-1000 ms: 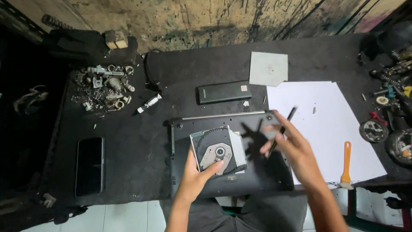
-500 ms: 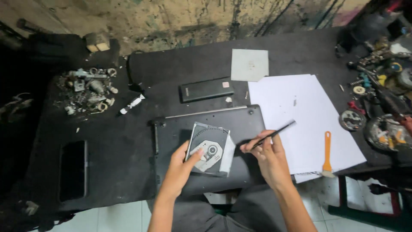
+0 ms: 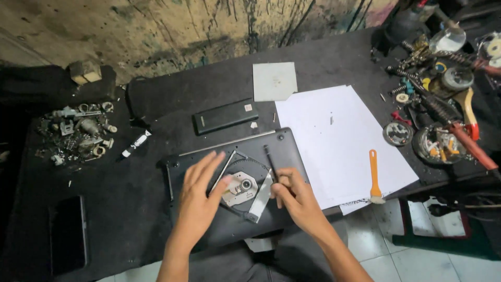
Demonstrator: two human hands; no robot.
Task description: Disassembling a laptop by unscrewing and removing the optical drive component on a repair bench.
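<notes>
The left hand (image 3: 201,196) lay open, fingers spread, on the silver optical disc drive (image 3: 244,189) atop the upturned black laptop (image 3: 284,151); the right hand (image 3: 297,201) gripped a thin black screwdriver (image 3: 270,163) just right of it.

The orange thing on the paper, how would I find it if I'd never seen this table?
Find the big white paper sheet right of the upturned dark laptop. At its lower right corner, near the table edge, lies a small tool with an orange handle. It is the only orange thing on the paper; the other tools sit in the clutter further right.

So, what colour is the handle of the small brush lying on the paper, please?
Orange handle, clearest in the head view.
</notes>
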